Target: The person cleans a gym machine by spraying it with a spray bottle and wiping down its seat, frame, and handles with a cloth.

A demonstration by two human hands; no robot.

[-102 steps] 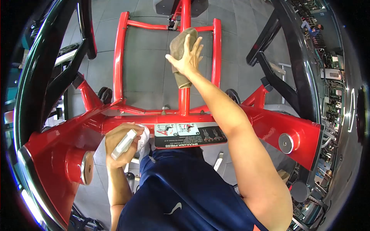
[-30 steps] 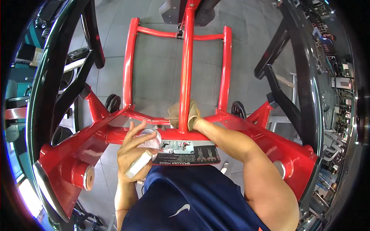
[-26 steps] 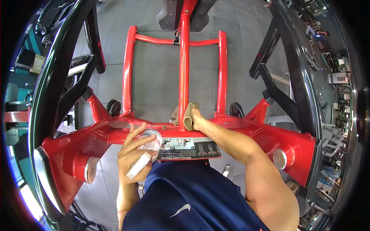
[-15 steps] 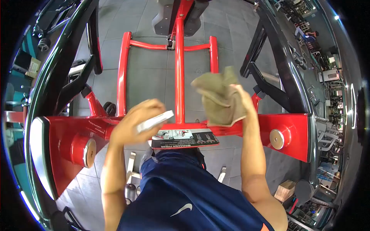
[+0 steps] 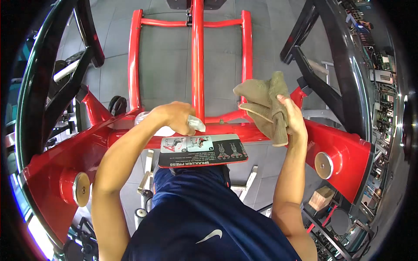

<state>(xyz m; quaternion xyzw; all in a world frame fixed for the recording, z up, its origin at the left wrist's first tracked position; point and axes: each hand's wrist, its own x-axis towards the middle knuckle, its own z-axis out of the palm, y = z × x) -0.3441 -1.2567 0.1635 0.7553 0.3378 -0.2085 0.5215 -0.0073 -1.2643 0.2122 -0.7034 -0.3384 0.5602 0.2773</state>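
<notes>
My left hand (image 5: 177, 118) is closed around a white spray bottle (image 5: 197, 123). Its pale head sticks out to the right of my fingers, and part of a translucent body shows behind my wrist. The hand is over the red crossbar, just above the black instruction placard (image 5: 203, 150) marked "SHOULDER PRESS". On the right, my right hand (image 5: 292, 116) grips a folded olive-brown cloth (image 5: 263, 106), thumb on top, its loose folds hanging to the left. The cloth is in front of the red crossbar (image 5: 235, 130) of the machine.
A red upright (image 5: 198, 65) runs away from me down the middle. Black frame arms (image 5: 333, 56) rise on both sides, and round metal caps (image 5: 323, 165) stick out of the red side plates. A cardboard box (image 5: 321, 198) stands at lower right. A person (image 5: 359, 25) is far off at upper right.
My left hand has turned and moved up and slightly right with the bottle. My right hand has shifted right with the cloth. The view has tilted nearer the machine's placard.
</notes>
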